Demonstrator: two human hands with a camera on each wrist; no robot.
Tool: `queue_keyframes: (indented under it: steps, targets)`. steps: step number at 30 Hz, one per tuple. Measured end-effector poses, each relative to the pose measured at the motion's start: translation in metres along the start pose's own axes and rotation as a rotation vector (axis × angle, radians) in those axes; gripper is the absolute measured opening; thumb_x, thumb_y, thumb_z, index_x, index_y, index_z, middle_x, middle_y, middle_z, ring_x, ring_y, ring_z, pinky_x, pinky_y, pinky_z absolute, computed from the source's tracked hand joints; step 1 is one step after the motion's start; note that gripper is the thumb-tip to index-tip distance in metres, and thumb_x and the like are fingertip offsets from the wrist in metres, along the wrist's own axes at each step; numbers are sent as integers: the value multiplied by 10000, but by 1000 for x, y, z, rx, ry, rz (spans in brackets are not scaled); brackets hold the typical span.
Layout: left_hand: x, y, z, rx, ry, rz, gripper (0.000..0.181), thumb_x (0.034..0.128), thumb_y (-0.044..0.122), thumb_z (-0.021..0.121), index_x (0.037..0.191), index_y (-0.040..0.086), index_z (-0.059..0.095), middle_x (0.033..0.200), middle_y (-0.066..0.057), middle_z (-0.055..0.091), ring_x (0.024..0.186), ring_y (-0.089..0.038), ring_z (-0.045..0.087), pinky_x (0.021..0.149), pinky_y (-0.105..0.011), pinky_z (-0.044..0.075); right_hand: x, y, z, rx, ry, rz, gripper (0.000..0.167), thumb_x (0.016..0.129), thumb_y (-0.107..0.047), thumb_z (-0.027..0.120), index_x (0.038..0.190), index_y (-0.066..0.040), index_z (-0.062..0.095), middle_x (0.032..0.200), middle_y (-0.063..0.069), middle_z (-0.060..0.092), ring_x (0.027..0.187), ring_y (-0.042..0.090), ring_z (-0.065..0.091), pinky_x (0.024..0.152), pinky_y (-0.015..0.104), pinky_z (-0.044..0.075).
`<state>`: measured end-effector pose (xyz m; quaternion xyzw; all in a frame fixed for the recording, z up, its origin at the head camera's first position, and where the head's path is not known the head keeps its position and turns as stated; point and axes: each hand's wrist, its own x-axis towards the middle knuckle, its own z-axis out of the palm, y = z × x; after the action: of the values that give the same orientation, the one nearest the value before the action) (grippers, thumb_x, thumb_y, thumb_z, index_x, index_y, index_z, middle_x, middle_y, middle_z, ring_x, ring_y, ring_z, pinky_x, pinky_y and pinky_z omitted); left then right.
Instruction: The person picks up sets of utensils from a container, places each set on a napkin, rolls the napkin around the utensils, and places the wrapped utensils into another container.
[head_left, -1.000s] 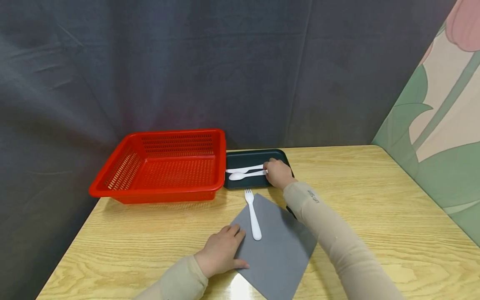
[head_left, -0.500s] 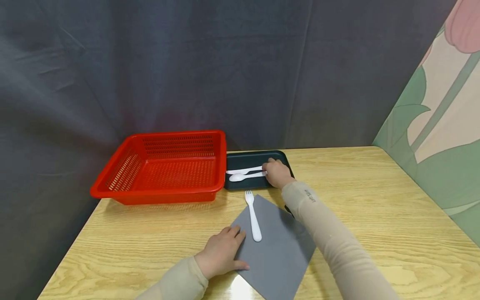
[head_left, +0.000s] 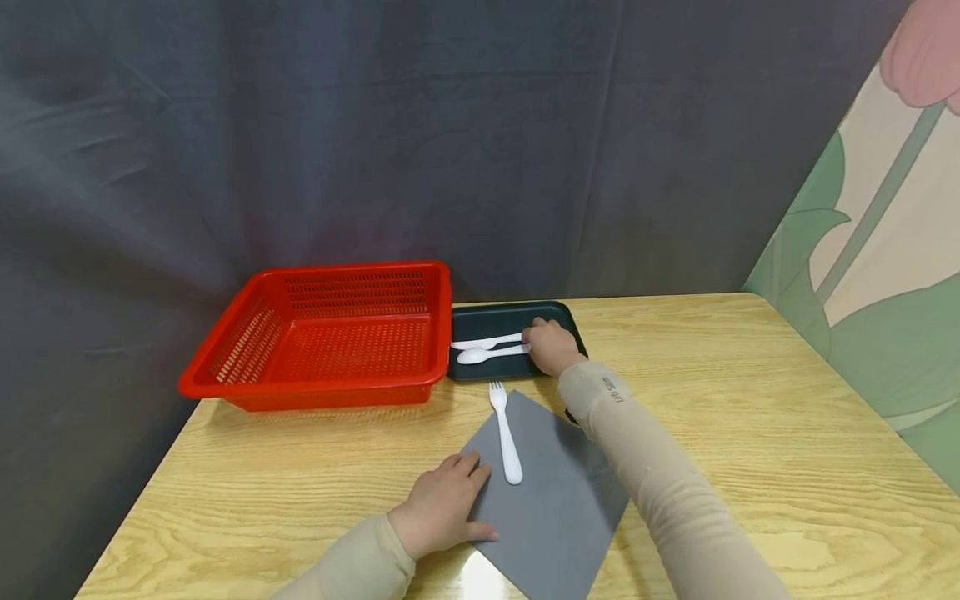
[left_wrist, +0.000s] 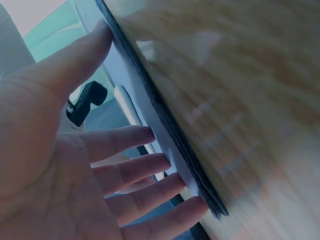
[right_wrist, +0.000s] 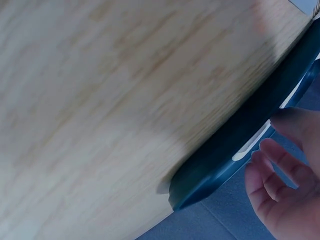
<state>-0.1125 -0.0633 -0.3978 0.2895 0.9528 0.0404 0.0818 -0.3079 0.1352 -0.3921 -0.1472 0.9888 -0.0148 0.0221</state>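
Observation:
My left hand (head_left: pixel 441 505) rests with its fingers fairly straight at the left edge of a grey folded napkin (head_left: pixel 558 508), whose layered edge (left_wrist: pixel 165 115) shows in the left wrist view. A white plastic fork (head_left: pixel 507 442) lies on the napkin, tines pointing away past its far corner. At the back, my right hand (head_left: pixel 553 347) reaches into a dark tray (head_left: pixel 495 317) and pinches the handle of a white spoon (head_left: pixel 474 356), thumb and curled fingers around it in the right wrist view. Just behind the spoon lies a white knife (head_left: pixel 480 342), its handle end hidden by the fingers.
A red perforated basket (head_left: pixel 330 379) stands to the left, its right rim against the tray's left end. The wooden table (head_left: pixel 750 400) runs back to a dark curtain (head_left: pixel 525 150). A flower-patterned panel (head_left: pixel 892 250) borders the right side.
My right hand has shifted very slightly left along the handles in the tray. The left hand, napkin, fork and basket stay put; the view itself has drifted a little.

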Motion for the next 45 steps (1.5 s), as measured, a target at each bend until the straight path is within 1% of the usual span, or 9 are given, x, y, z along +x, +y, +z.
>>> queue_keyframes:
  steps: [9,22,28,36,41,45]
  targets:
    - [-1,0,-1,4,5,3,776,716,568,708,1287,68,547,1309,-121,539,1155,-292,536,770,-390,539,2,0,3,-10,-4,13,237,897,-110,582,1120,-115,662,1112,125,580,997,295,555,855,424,507]
    - [-1,0,-1,-1,4,1,774,716,564,711,1287,68,545,1303,-114,538,1153,-284,532,774,-384,536,4,1,6,-38,20,-14,185,889,-111,606,1059,-112,680,1061,126,593,950,292,557,829,422,515]
    - [-1,1,-1,0,7,4,773,712,563,714,1286,73,547,1297,-109,542,1145,-276,534,766,-375,536,3,0,5,-49,18,-19,190,891,-101,607,1067,-106,678,1059,122,595,949,284,556,838,414,517]
    - [-1,0,-1,0,3,3,780,713,572,708,1290,73,544,1305,-115,540,1157,-282,531,767,-385,537,4,-1,6,-27,17,-27,203,884,-78,608,1072,-103,678,1069,129,591,959,290,555,849,421,509]
    - [0,0,0,2,0,2,782,714,576,705,1294,78,541,1308,-112,537,1161,-281,529,773,-384,536,4,-2,6,-47,12,-39,207,888,-68,597,1079,-97,671,1093,130,597,980,296,558,856,424,508]
    - [0,0,1,5,0,-1,784,712,578,705,1297,82,540,1308,-107,536,1159,-277,528,770,-381,535,5,-1,7,-60,22,-51,186,880,-72,611,1058,-87,666,1060,116,604,958,282,561,840,408,513]
